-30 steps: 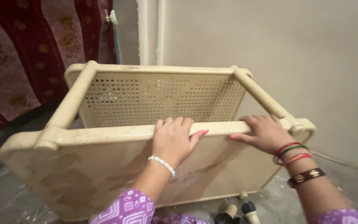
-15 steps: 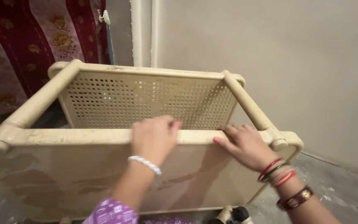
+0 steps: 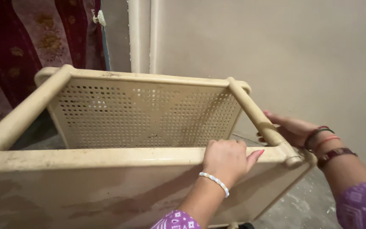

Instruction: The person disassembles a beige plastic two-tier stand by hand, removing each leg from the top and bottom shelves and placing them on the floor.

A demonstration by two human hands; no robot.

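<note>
Since the earlier frame the right hand (image 3: 291,129) has left the top of the near rail and gone round to the far side of the right-hand tube, while the left hand (image 3: 227,159) has slid rightward along the near rail toward the same corner. The cream plastic rack (image 3: 145,114) now sits closer to the person and fills more of the view.

The left hand's fingers (image 3: 223,146) are curled over the near rail, holding it, with the thumb pointing toward the corner joint (image 3: 291,159) just to their right. The right hand's fingers lie spread against the outer side of the sloping tube; whether they close round it cannot be told, since the tube hides them. Both wrists carry bangles or a bracelet, and purple patterned sleeves show at the bottom edge.

The rack lies tipped on its side on the grey floor (image 3: 314,203), its solid panel facing the person below the fingers and its perforated panel standing beyond them. The plain wall (image 3: 284,55) is to the right of the hands, a pair of pale pipes (image 3: 142,34) rises behind the rack, and a red patterned curtain (image 3: 26,38) hangs to the far left.

As a judgement, the handling is under way: both hands are gathered at one corner, and the rack is not yet upright or lifted.
</note>
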